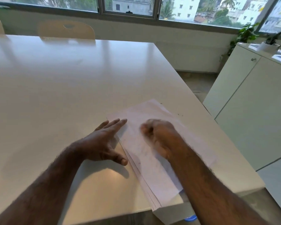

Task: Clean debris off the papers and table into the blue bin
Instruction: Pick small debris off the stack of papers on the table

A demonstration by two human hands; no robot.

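Now two hands (104, 142) (159, 137) rest on one paper stack (146, 159); specks (179, 114) beside.

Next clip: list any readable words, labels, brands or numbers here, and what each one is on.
None can be read.
The papers show only faint grey marks, too blurred to tell as writing.
The item on the cabinet at far right is cut off; nothing legible.
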